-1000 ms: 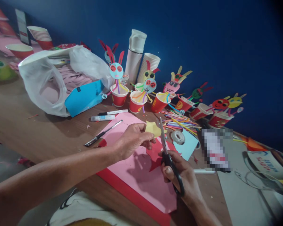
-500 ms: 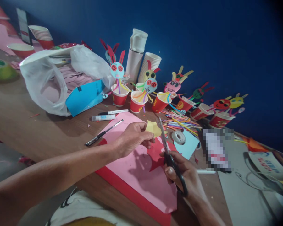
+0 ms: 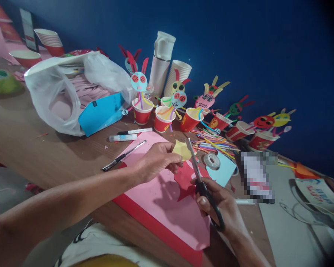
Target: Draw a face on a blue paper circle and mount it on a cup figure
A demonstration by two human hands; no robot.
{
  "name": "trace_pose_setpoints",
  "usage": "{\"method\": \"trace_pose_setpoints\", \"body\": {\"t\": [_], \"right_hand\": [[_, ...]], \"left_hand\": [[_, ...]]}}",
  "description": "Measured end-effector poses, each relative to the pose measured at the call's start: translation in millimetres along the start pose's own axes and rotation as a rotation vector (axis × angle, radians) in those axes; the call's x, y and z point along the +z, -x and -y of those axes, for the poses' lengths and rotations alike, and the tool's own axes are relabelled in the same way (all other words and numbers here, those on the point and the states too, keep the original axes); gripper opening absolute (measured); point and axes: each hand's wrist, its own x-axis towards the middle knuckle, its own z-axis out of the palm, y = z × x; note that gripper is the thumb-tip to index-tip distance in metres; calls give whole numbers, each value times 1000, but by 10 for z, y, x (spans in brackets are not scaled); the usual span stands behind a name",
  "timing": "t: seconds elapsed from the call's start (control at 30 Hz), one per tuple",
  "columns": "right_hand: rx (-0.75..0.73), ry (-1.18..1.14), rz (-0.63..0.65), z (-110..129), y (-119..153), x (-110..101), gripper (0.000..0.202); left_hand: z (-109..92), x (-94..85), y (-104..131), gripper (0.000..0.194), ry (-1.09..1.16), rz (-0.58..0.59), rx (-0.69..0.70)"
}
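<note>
My left hand [image 3: 159,160] pinches a small yellow paper piece [image 3: 182,150] with a jagged edge between thumb and fingers. Black-handled scissors [image 3: 202,185] are held in my right hand [image 3: 215,200], fingers wrapped round the handles, blades pointing up beside the yellow paper's right edge. Below both hands lies a large pink sheet [image 3: 167,207] on top of a red sheet [image 3: 156,226]. A cut red paper scrap [image 3: 185,181] rests on the pink sheet, partly behind the scissors.
Paper cups with straw figures [image 3: 142,111] stand along the blue wall, with loose straws [image 3: 211,142] in front. A tape roll [image 3: 212,161] rests near light blue paper [image 3: 224,172]. Left are a plastic bag [image 3: 55,107], a black pen [image 3: 124,155] and a glue stick [image 3: 123,137].
My right hand and the scissors have shifted slightly right and down. The view has moved a little, while my left hand keeps its hold on the yellow paper.
</note>
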Motion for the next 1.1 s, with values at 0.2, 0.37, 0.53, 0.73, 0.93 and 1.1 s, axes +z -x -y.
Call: {"method": "trace_pose_setpoints", "body": {"t": [0.2, 0.37, 0.53, 0.73, 0.93, 1.1], "right_hand": [[20, 4, -29, 11, -2, -11, 49], [56, -11, -46, 11, 1, -33, 51], [110, -18, -17, 55, -2, -49, 49], [122, -24, -15, 63, -8, -48, 51], [105, -7, -11, 28, -7, -55, 53], [53, 18, 5, 20, -24, -76, 52]], "left_hand": [[-23, -1, 0, 6, -11, 12, -8], [-35, -23, -14, 2, -40, 21, -33], [-58, -86, -54, 4, -59, 83, -54], [-93, -145, -71, 3, -72, 118, -46], [-102, -154, -80, 4, -90, 115, -79], [-119, -156, -74, 3, -102, 105, -86]]}}
